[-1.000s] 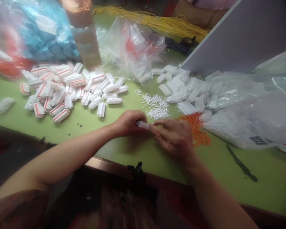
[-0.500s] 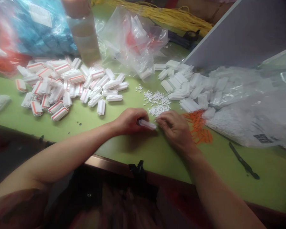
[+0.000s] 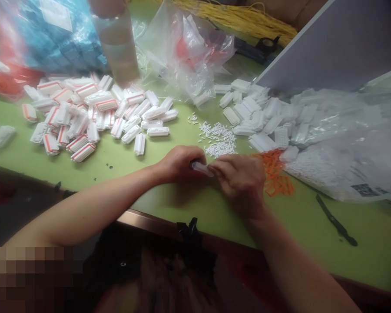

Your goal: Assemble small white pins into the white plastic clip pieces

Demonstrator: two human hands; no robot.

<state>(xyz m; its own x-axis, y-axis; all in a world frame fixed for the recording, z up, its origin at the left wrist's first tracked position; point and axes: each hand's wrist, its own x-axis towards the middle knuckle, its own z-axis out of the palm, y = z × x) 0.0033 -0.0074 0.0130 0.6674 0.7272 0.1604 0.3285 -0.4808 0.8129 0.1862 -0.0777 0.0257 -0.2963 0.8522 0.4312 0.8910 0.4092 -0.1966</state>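
My left hand point(image 3: 179, 163) is closed around a small white plastic housing point(image 3: 200, 167) that sticks out to the right, low over the green table point(image 3: 182, 204). My right hand point(image 3: 241, 178) meets it from the right, its fingers pinched at the housing's tip; what they pinch is too small to make out. Just beyond both hands lies a scatter of tiny white pins point(image 3: 217, 137). A heap of small orange clips point(image 3: 276, 174) sits right of my right hand.
A pile of white housings with orange stripes point(image 3: 84, 113) lies at the left, plain white housings point(image 3: 257, 113) at the right. Clear bags point(image 3: 342, 148), a bottle point(image 3: 115, 39), a blue bag point(image 3: 58, 34), yellow cords point(image 3: 244, 19), a grey board point(image 3: 329, 43) and a black tool point(image 3: 335, 219) surround them.
My right hand drew back a little from the housing half a second ago, then came back against its tip. The left hand stayed in place.
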